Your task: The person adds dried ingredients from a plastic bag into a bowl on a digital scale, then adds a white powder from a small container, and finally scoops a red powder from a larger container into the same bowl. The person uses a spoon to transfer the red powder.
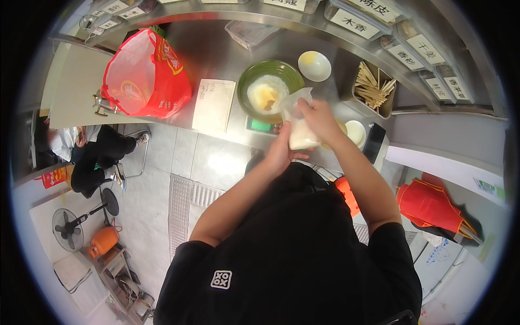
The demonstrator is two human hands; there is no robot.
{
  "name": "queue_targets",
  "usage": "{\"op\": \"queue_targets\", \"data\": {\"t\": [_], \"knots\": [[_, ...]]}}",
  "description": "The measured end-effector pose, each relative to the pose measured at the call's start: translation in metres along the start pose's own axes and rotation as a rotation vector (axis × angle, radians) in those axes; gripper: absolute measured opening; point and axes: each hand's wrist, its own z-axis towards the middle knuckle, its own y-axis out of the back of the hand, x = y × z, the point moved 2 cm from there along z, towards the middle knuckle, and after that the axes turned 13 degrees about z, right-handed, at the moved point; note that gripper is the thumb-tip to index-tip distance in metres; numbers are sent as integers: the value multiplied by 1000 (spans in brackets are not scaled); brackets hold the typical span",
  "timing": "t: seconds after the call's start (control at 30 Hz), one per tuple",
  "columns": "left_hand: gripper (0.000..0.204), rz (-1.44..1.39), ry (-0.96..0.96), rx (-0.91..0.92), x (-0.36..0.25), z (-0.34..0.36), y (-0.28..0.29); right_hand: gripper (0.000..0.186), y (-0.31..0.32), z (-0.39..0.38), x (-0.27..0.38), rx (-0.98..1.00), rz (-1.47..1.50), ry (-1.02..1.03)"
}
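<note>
A clear plastic bag of white powder point(302, 138) is held upright in front of me, just right of the green bowl. My left hand point(280, 150) cups it from below and the left side, fingers wrapped around it. Near the bag's top, my right hand point(320, 120) is closed on the crumpled plastic. Close to its mouth stands the green bowl point(294, 81), holding white powder with a yellow, partly brownish heap on top. Beneath the bowl is a kitchen scale point(260, 125) with a lit green display.
Left of the bowl lie an open notebook point(214, 105) and a large red bag point(170, 89). A white bowl point(315, 71), a metal container of wooden sticks point(374, 86) and a phone point(375, 142) are to the right. Labelled boxes line the shelf point(346, 46). A person point(95, 154) sits at far left.
</note>
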Motion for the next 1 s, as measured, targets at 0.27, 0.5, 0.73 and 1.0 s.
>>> {"op": "queue_targets", "data": {"t": [0.27,0.5,0.73,1.0], "knots": [[66,66,14,-3,2,8,6,43,-6,11,2,-17,-117,80],[66,-36,17,2,-1,8,10,39,-7,11,9,-29,-113,153],[65,-47,-27,11,0,11,10,38,-7,9,12,-44,-104,143],[54,18,-6,2,1,9,13,34,-8,7,17,-35,97,82]]}}
